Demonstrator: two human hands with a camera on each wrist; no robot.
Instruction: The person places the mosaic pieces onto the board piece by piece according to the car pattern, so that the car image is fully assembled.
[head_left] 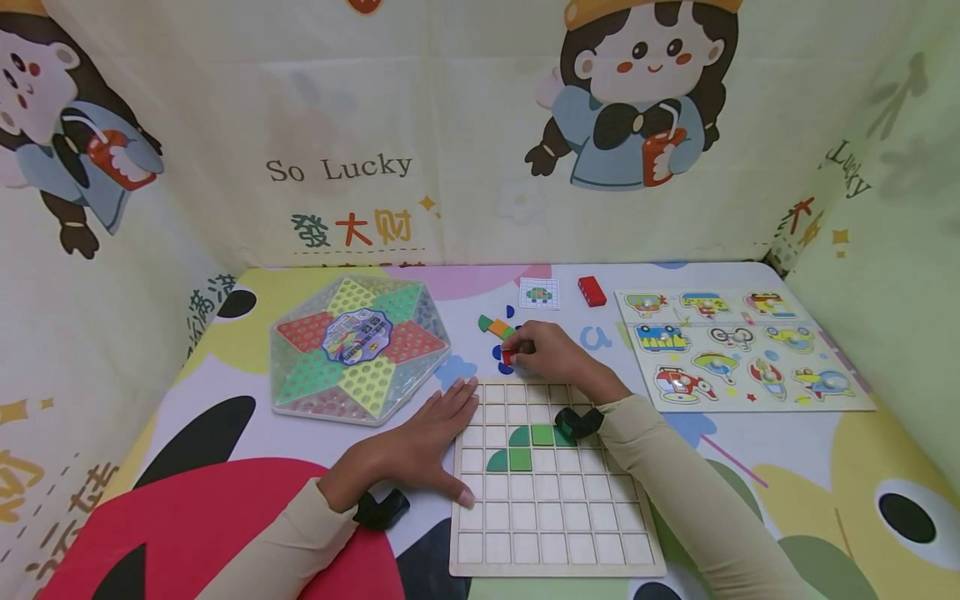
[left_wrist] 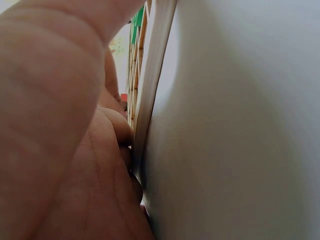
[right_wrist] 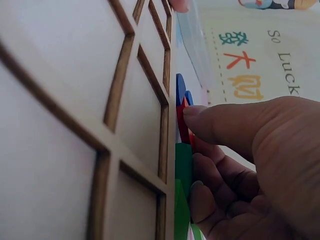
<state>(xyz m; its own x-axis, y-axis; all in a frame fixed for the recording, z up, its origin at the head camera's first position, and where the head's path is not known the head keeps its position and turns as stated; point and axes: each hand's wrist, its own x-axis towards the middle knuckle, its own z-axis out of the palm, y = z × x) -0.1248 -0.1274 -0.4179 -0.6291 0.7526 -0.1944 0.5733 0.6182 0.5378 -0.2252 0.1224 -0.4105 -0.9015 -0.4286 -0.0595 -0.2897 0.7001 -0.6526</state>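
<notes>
A wooden grid board (head_left: 555, 562) lies in front of me, with green squares (head_left: 542, 435) and green quarter-rounds (head_left: 498, 461) in some cells. My left hand (head_left: 423, 433) rests along its left edge, fingers spread and thumb on the frame. Beyond the board's far edge, my right hand (head_left: 551, 354) pinches a small red piece (right_wrist: 182, 120) between thumb and fingers. Blue rounded pieces (head_left: 505, 367) lie around that red piece. Just past them are an orange piece (head_left: 497, 328) and a green quarter-round (head_left: 484, 322). The right wrist camera partly hides another green piece on the board.
A picture card (head_left: 539, 293) with a green turtle-like pattern and a red block (head_left: 592, 292) lie at the back. To the left is a hexagonal Chinese checkers board (head_left: 360, 350); to the right, a vehicle puzzle board (head_left: 738, 350). Printed cloth curtains (head_left: 465, 167) enclose the table.
</notes>
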